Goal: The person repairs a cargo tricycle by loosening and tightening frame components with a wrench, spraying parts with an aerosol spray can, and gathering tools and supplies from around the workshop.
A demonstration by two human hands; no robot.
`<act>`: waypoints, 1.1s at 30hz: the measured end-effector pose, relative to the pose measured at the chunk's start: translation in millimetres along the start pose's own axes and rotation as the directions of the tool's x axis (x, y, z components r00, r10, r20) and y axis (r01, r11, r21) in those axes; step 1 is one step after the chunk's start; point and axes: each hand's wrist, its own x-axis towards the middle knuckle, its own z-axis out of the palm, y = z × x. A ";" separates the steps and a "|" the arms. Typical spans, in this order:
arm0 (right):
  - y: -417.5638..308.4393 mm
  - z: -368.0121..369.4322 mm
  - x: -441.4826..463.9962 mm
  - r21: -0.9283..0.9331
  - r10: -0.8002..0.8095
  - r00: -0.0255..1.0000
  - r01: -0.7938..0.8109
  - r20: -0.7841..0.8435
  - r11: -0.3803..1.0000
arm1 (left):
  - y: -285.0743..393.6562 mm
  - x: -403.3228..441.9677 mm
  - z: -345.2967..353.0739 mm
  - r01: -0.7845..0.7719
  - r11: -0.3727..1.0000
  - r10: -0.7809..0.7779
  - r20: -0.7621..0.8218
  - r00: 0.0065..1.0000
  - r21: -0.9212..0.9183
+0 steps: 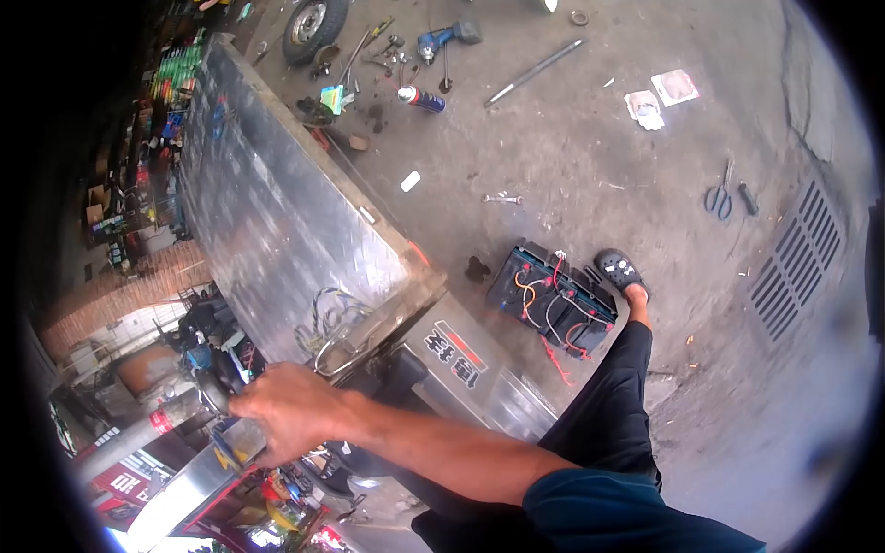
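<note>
My left hand [290, 412] reaches out at the lower left with its fingers closed, back of the hand toward the camera. It is at the end of a pale tube [175, 419] and beside a shiny metal part [180, 493]; what is inside the fingers is hidden. Just above it is the metal cargo bed [286, 212] of a vehicle, with a loop of cable [336, 313] at its near corner. A silver panel [452, 355] with printed characters lies to the right of the hand. My right hand is out of the frame.
A black battery pack [553, 300] with red and orange wires lies on the ground near my shoe [620, 269]. Farther off are a blue power tool [447, 39], a spray can [422, 99], a metal rod [535, 72], scissors [719, 195], a wheel [315, 28] and a drain grate [797, 263].
</note>
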 end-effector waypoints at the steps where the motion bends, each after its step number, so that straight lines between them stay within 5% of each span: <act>1: -0.9 0.9 -1.3 -0.004 0.012 1.000 -0.012 0.017 1.000 | -1.2 -0.6 -0.8 0.003 1.000 -0.003 0.001 1.000 0.001; 33: 3.4 1.4 -8.4 -0.024 -0.033 0.998 0.032 -0.047 0.999 | -66.1 -40.5 11.2 0.044 0.999 -0.045 -0.015 0.999 -0.013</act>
